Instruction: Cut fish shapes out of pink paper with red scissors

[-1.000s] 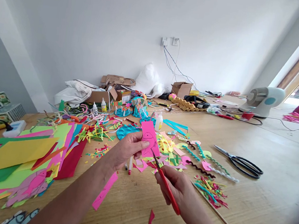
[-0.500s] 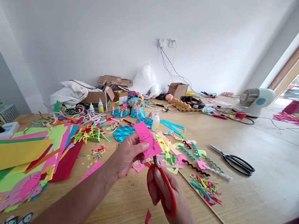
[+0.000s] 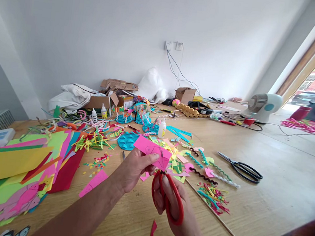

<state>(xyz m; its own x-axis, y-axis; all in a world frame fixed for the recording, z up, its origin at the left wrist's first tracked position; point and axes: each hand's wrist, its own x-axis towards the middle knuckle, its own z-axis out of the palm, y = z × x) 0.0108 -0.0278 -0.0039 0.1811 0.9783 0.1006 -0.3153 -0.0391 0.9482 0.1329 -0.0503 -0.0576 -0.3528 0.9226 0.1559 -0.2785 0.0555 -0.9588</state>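
Between the thumb and fingers of my left hand (image 3: pixel 137 168) is a pink paper piece (image 3: pixel 149 150) with a fish drawn on it in dark lines. My right hand (image 3: pixel 177 207) is closed round the handles of red-handled scissors (image 3: pixel 175 201). Their blades meet the lower right edge of the pink paper and are mostly hidden behind it. Below the scissors a small red-pink scrap (image 3: pixel 153 228) shows. Another pink paper piece with drawn lines (image 3: pixel 93 183) lies left of my left forearm.
Coloured paper sheets (image 3: pixel 7 161) are stacked at the left. Black-handled scissors (image 3: pixel 241 168) lie at the right, near twisted pipe cleaners (image 3: pixel 203 175) and a thin stick (image 3: pixel 217 216). A white glue bottle (image 3: pixel 162 129) stands behind the scraps; a fan (image 3: pixel 262 107) is farther back.
The pink paper has turned to lie more sideways and slightly lower. The scissors have moved a little left and down, with their handles spread wider. The view has shifted slightly.
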